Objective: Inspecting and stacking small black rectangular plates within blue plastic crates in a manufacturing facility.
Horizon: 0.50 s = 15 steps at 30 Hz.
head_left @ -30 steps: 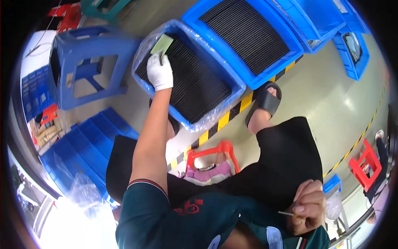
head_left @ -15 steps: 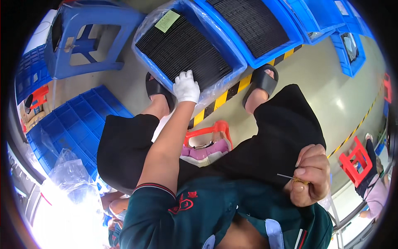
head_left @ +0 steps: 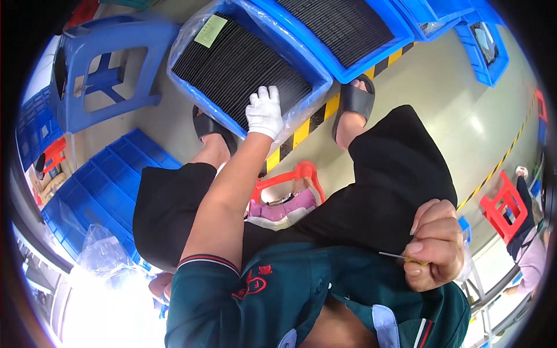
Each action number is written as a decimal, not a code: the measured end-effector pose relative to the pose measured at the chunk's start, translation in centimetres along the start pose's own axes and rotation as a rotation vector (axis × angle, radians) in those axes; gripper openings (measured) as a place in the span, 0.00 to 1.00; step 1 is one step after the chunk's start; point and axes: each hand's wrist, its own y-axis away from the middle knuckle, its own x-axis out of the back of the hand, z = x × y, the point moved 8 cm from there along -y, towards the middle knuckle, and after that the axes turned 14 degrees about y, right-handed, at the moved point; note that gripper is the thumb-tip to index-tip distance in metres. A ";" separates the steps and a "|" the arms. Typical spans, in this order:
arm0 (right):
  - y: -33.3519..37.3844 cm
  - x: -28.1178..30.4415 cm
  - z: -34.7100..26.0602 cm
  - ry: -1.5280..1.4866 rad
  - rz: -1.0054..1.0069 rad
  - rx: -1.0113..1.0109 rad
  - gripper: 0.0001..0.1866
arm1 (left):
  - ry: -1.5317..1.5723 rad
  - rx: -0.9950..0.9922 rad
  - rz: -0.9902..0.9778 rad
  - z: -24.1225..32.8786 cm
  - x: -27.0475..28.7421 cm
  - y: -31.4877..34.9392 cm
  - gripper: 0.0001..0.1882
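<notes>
My left hand (head_left: 264, 113), in a white glove, reaches to the near side of a blue bin (head_left: 319, 87) lined with clear plastic. Its fingers are stretched out over rows of thin black strips (head_left: 235, 72) that fill the bin; I see nothing held in them. A pale green paper slip (head_left: 210, 31) lies on the strips at the far left. My bare right hand (head_left: 436, 246) is closed at the right, over my lap. It grips a small tool (head_left: 393, 255) with a thin metal shaft and a yellow handle, mostly hidden by the fingers.
Another blue bin of black strips (head_left: 339, 26) stands to the right of the first. At left are a blue plastic stool (head_left: 75, 116) and a blue crate (head_left: 107, 180). Red stools (head_left: 503, 207) stand at right and between my legs. Yellow-black tape (head_left: 301, 133) marks the floor.
The view has shifted, with the bins now a little further left and up. My left hand sits closer to the bin's near right side. My right hand keeps its grip on the tool.
</notes>
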 end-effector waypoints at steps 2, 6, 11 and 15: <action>0.2 0.2 0.2 -0.008 0.003 -0.007 0.13 | -0.015 -0.010 -0.007 0.0 -0.1 -0.2 0.28; 0.4 0.6 0.3 -0.017 0.020 -0.027 0.13 | -0.016 -0.004 -0.024 0.3 -0.5 -0.7 0.27; 0.7 0.8 0.6 -0.042 0.029 -0.045 0.13 | -0.155 -0.115 0.038 -0.8 -1.2 -2.4 0.14; 0.9 1.2 0.3 -0.037 0.040 -0.058 0.12 | -0.203 -0.141 0.103 -1.0 -1.4 -4.0 0.10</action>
